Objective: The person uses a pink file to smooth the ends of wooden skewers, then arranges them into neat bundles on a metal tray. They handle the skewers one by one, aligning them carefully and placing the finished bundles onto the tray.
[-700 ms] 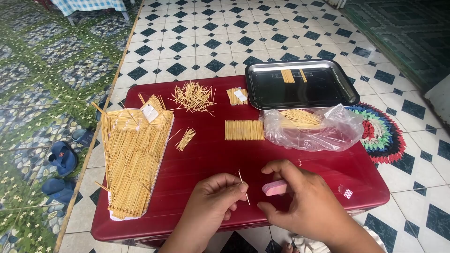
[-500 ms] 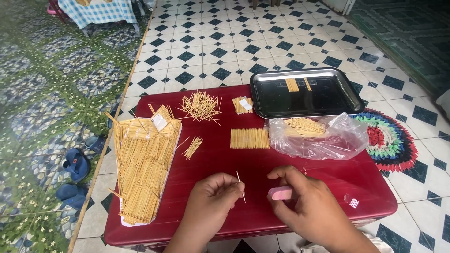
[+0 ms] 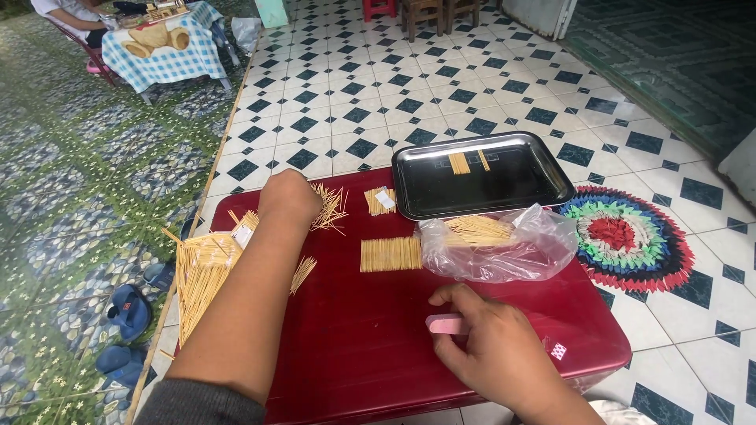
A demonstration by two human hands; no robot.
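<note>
A large clear bag of thin wooden sticks is lying at the left edge of the red table. The left hand is being stretched out over a loose fan of sticks at the table's far side; its fingers are hidden, so their grip cannot be told. Nearer, the right hand is being rested curled, fingertips closed on a small pink block. Beyond it, a crumpled plastic bag is holding sticks, and a glossy black metal tray is holding a few more.

From my remote view: two bare forearms, no watch, rings or bands that I can see. Left hand shows only its back. Dark grey knit sleeve cuff bunched at the left elbow. Right hand: short trimmed nails on the fingers; no sleeve visible on that forearm.
</note>
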